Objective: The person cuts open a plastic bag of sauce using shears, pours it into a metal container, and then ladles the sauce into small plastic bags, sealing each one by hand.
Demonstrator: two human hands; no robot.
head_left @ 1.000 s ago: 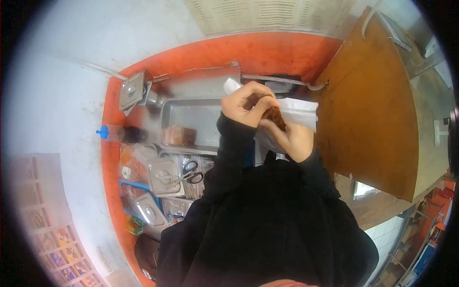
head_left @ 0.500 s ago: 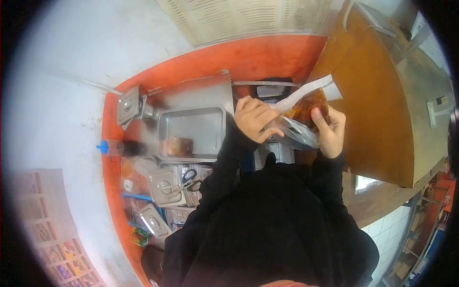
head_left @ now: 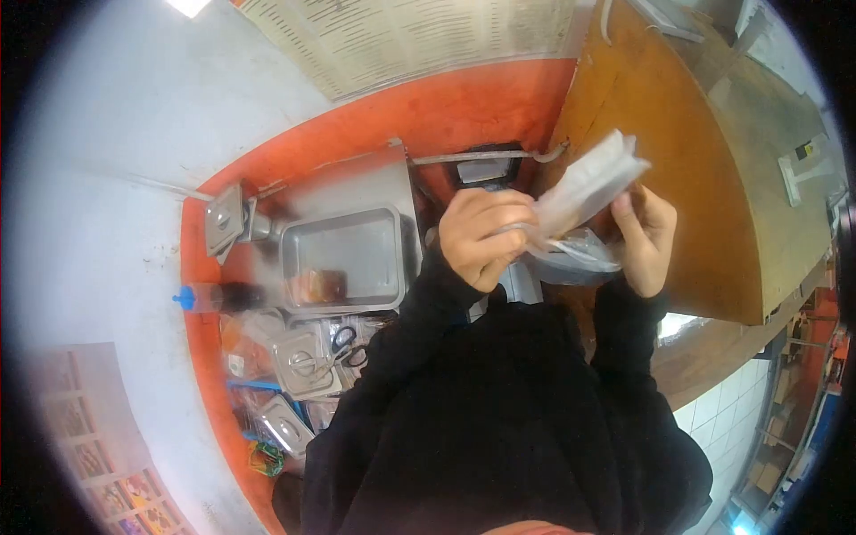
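My left hand (head_left: 486, 236) is closed on the gathered edge of a clear plastic bag (head_left: 580, 254) in front of my chest. A white paper packet (head_left: 588, 183) stands tilted up out of the bag's mouth, close to my left fingertips. My right hand (head_left: 648, 239) holds the packet's right side between thumb and fingers; the fingertips are partly hidden behind it. The glossy brown food seen earlier is hidden now.
At left, a steel tray (head_left: 341, 305) holds a wrapped brown item (head_left: 316, 287). Nearby are lidded steel containers (head_left: 305, 361), scissors (head_left: 343, 343) and a blue-capped bottle (head_left: 209, 298). A wooden partition (head_left: 669, 178) rises at right.
The white paper has turned and now covers the brown food. My right hand has moved slightly right, with its thumb by the paper's edge. The camera view has shifted slightly.
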